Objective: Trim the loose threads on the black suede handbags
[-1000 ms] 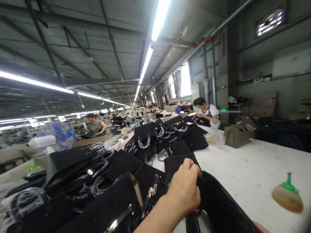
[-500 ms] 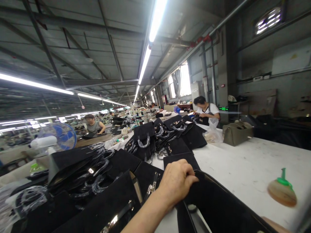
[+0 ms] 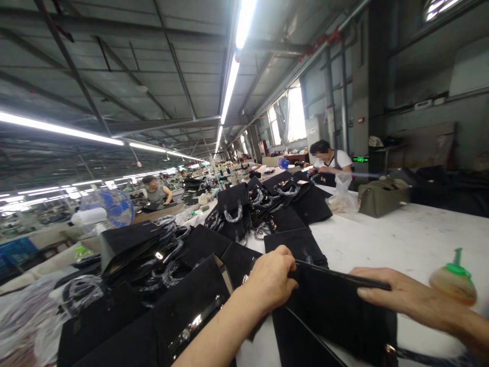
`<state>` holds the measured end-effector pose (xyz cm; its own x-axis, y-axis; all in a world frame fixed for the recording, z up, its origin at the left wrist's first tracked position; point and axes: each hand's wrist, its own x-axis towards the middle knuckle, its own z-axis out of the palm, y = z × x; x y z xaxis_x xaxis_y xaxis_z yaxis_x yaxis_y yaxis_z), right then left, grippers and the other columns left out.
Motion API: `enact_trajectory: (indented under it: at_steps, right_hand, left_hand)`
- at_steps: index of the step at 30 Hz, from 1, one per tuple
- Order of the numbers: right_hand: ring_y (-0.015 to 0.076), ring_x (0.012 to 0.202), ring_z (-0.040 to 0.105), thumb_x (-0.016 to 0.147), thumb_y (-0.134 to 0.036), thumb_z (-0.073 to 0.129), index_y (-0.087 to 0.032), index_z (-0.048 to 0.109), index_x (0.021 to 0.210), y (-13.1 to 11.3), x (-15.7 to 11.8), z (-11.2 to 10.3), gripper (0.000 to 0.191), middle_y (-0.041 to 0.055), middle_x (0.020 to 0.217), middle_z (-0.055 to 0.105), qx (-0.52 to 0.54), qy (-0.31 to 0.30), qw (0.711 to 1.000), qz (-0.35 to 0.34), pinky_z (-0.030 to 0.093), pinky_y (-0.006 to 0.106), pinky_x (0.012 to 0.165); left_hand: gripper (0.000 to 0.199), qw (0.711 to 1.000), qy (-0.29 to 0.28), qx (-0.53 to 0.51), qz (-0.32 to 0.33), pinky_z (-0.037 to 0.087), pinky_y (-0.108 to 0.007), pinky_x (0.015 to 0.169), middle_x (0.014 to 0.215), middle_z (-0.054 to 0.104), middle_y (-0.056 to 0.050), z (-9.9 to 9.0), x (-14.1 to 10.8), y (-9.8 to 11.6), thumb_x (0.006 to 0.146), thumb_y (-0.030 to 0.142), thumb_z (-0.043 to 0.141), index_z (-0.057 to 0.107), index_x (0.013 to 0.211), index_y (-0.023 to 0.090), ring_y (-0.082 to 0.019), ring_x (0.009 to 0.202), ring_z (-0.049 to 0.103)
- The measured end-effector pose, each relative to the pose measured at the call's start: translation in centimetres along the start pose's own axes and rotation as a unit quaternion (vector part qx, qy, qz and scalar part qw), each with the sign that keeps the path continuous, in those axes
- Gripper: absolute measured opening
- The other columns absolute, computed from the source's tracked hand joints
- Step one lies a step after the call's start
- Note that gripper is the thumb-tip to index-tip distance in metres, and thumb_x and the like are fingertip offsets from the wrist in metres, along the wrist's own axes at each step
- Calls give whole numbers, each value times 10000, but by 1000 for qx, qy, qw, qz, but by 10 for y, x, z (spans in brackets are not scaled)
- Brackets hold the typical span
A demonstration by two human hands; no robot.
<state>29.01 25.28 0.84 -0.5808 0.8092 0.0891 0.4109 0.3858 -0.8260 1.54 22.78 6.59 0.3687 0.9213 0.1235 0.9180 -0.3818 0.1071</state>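
the fingers (image 3: 287,266) of the left hand (image 3: 267,280) are pinching the top edge of a black bag (image 3: 336,306), low and right of the middle of the frame. the right hand (image 3: 405,295) is holding the same edge, thumb and fingers nearly together. more black bags (image 3: 189,300) are lying at left. a green-topped bottle (image 3: 453,283) is resting on the white surface (image 3: 385,242) at lower right.

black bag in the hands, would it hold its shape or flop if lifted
The black bag would probably stay fairly stiff: its edge runs nearly straight between the left hand and right hand. Its handle may swing, since it trails sideways from a metal fitting.
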Motion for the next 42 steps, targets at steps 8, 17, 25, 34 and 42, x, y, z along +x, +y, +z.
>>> enact_trajectory:
  at_steps: [8,17,25,34,42]
  right_hand:
    - [277,895,599,749,-534,617,-190,707,878,16,11,-8,378,37,838,678,48,0,998,32,477,346,828]
    - [163,736,545,730,-384,678,-172,614,878,37,25,-5,266,-9,775,605,98,68,992,48,420,248,654]
    - [143,677,547,704,-439,699,-161,624,854,54,36,-6,325,-18,733,603,137,98,983,71,418,245,619]
    - [165,712,553,772,-504,617,-165,684,823,37,36,-6,350,5,723,620,68,117,989,65,424,264,651]
    - [137,633,506,768,-488,608,-149,661,756,36,40,-6,343,1,659,576,90,114,986,76,383,252,587]
  left_hand:
    - [174,998,45,-43,-8,440,-265,714,907,646,-2,10,23,-1,819,348,657,660,726,202,-172,820,612]
    - [162,992,95,-78,16,392,-240,669,787,625,19,17,35,-16,817,271,643,606,681,191,-144,760,573]
    - [161,993,93,-78,-2,369,-252,643,762,638,9,22,42,-20,814,285,624,615,680,196,-157,743,572]
    - [185,995,77,-36,-55,337,-273,617,712,628,-11,19,45,-10,796,250,559,571,624,184,-169,700,574]
    - [169,995,78,-38,-58,346,-275,620,705,634,-6,21,47,-11,779,237,555,567,617,189,-173,699,585]
